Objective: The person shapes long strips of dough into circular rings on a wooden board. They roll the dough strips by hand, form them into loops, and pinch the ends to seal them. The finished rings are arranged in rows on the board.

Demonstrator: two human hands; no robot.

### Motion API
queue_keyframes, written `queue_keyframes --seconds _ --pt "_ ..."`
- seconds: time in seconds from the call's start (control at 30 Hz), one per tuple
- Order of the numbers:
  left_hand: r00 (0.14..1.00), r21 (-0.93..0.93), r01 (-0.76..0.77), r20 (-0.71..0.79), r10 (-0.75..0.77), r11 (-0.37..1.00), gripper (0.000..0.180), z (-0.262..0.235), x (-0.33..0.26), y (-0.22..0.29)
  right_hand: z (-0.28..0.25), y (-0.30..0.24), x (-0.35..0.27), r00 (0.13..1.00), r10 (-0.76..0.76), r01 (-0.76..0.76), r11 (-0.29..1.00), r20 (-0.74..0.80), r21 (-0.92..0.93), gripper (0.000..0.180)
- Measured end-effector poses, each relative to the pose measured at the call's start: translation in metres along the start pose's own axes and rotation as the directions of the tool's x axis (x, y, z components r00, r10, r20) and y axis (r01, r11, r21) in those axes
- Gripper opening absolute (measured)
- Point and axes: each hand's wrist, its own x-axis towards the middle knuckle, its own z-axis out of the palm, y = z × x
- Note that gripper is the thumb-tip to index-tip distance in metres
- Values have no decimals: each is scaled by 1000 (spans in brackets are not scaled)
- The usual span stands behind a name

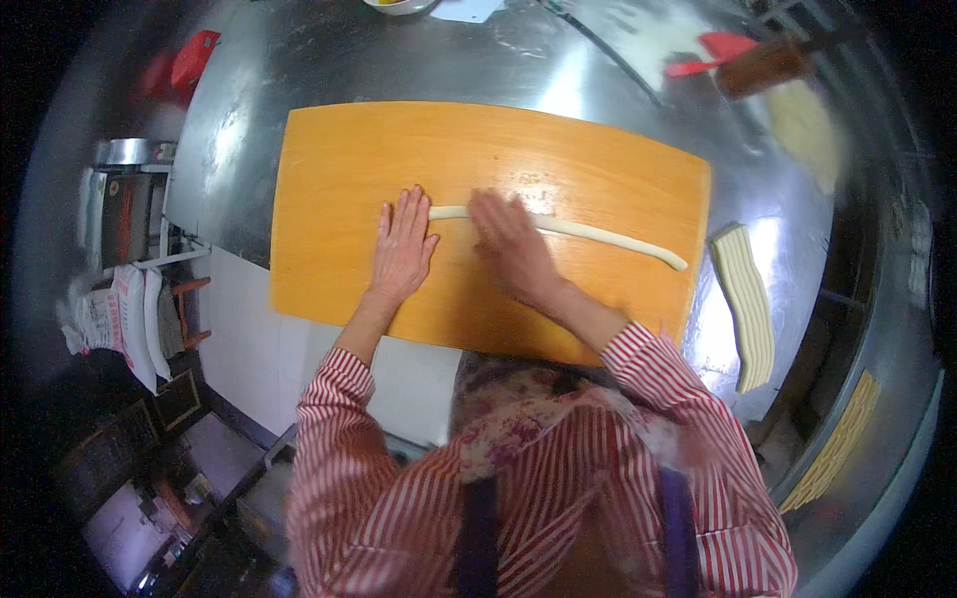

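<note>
A long, pale dough rope (608,231) lies crosswise on the wooden board (339,164) in front of me, its right end reaching near the board's right edge. My hands are apart: my left hand (402,249) is flat on the board, fingers straight, just where the rope's left end shows; I can't tell whether dough runs under it. My right hand (513,244) is spread palm-down across the rope, blurred, with dough showing on both sides — neither hand is clamped on anything.

The only printing I can make out is red, on a white sack (132,319) off to my left. The board sits on a shiny steel counter (234,140). To its right lies a bundle of dough strips (745,309). A dark rod (603,50), a red scoop (725,47) and a brown block (765,67) lie beyond the board — a bowl (401,5) is cut off at the top. A metal pot (127,151) stands at far left; the room's edges are dark.
</note>
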Motion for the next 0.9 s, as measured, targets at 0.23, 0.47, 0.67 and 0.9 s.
queue_keyframes --seconds 0.23,0.47,0.67,0.9 --pt "985 -202 -38 -175 2 979 48 12 5 -32 19 19 14 968 217 -244 928 123 282 41" --pt "970 -311 -122 -239 46 943 47 -18 38 -12 -36 50 29 939 237 -180 956 -248 233 26" --pt "961 -412 -21 -261 -96 911 52 15 54 11 -32 64 43 960 275 -255 940 -58 225 51" --pt "941 -404 66 -278 -191 912 43 30 51 17 7 62 81 992 -41 -17 897 121 441 39"
